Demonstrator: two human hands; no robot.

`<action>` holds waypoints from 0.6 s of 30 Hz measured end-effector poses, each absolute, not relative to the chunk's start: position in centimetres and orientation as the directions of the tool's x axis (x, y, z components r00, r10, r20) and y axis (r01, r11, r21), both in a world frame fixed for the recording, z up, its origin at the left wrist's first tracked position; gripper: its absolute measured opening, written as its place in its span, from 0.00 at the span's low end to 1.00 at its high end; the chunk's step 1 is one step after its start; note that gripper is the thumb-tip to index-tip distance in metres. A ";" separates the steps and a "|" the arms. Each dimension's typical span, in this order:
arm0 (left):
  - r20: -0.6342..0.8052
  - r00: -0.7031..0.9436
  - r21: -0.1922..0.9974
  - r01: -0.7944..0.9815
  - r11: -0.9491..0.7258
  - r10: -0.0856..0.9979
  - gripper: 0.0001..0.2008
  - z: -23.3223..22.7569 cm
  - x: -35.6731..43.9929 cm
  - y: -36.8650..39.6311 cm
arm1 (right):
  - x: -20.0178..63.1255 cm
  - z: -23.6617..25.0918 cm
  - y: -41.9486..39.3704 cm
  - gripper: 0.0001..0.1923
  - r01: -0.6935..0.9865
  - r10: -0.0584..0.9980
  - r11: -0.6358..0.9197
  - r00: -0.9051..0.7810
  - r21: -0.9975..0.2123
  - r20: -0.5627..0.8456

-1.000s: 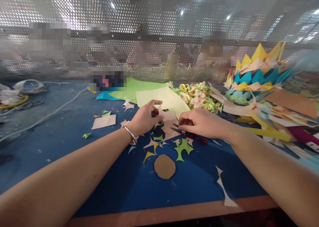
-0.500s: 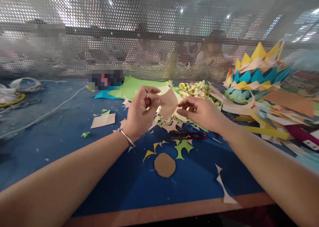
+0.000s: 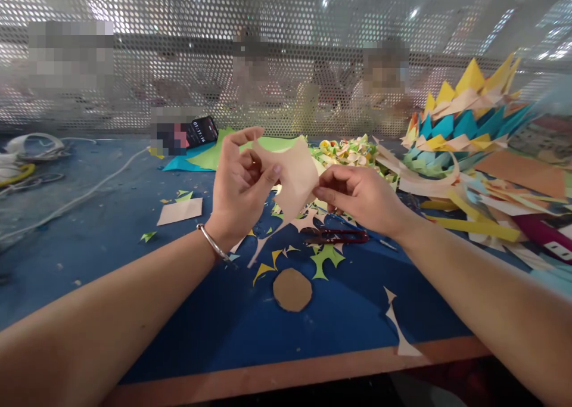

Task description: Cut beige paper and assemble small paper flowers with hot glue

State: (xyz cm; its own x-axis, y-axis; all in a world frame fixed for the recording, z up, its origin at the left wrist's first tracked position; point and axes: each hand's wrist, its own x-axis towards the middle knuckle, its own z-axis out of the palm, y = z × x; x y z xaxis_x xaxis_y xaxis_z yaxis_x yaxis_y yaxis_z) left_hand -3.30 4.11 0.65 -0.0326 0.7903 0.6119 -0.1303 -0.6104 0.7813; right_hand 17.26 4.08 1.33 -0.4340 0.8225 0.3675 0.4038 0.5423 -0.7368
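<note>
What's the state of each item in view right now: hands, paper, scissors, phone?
left hand: raised off the table, pinching the peach paper piece
right hand: raised, pinching the same piece's other edge
peach paper piece: held in the air, cut with pointed corners
red scissors: lying flat on the blue mat, unheld
brown paper disc: flat on the mat
phone: propped up, screen lit

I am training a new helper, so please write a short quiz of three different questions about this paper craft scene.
1. True or false: both hands hold the pale paper piece in the air.
2. What lies on the blue table below the right hand? A) red scissors B) a glue bottle C) a ruler
3. What is on the left hand's wrist?

Key: 1 true; 2 A, the red scissors; 3 a metal bracelet.
</note>
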 end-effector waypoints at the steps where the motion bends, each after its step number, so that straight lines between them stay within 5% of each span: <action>1: 0.536 -0.024 0.826 -0.193 -0.530 0.844 0.22 0.6 -3.2 4.0 | 17.2 1.4 4.0 0.11 0.397 0.825 0.535 -0.437 -0.746 0.358; 6: 0.158 0.247 0.973 -0.202 -0.108 0.956 0.11 -0.1 -3.1 3.4 | 17.1 1.5 3.6 0.11 0.439 0.842 0.496 -0.453 -0.749 0.292; 11: 0.191 0.117 0.981 -0.068 -0.184 0.975 0.12 -0.6 -3.6 4.0 | 16.1 1.7 1.9 0.12 0.535 0.790 0.504 -0.603 -0.678 0.111; 18: 0.149 0.158 0.989 -0.007 -0.150 0.976 0.16 -0.9 -3.4 3.8 | 14.4 1.5 -0.9 0.21 0.438 0.490 0.813 -0.871 -0.383 0.045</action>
State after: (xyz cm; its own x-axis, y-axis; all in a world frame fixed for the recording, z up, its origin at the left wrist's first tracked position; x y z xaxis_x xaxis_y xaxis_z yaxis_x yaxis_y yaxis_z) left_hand -3.36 3.81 -0.87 0.1575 0.9762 0.1490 -0.0074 -0.1498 0.9887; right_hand 14.36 -0.94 1.45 -0.8707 0.4897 0.0454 0.4375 0.8134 -0.3834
